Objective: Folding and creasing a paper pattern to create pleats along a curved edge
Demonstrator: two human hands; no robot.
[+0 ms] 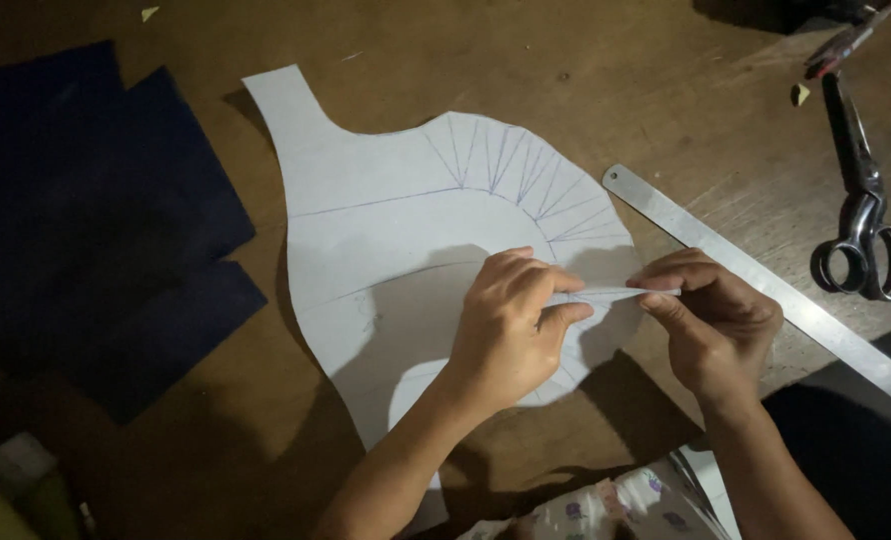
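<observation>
A white paper pattern piece (pixel 386 215) lies flat on the brown wooden table (pixel 566 60). It has a curved outer edge and blue pen lines that fan out near its top right. My left hand (pixel 511 325) and my right hand (pixel 711 315) both pinch a raised fold of the paper (pixel 611 294) at its right edge. The left hand's thumb and fingers press the fold from the left, and the right hand's fingertips hold its outer end. The hands and their shadow hide part of the pattern's lower right.
A long steel ruler (pixel 766 285) lies diagonally just right of my right hand. Dark metal scissors (pixel 861 205) rest at the far right, with a red-handled tool (pixel 846 42) above them. Dark blue fabric pieces (pixel 86 210) cover the table's left side. Floral cloth (pixel 616 505) shows at the bottom edge.
</observation>
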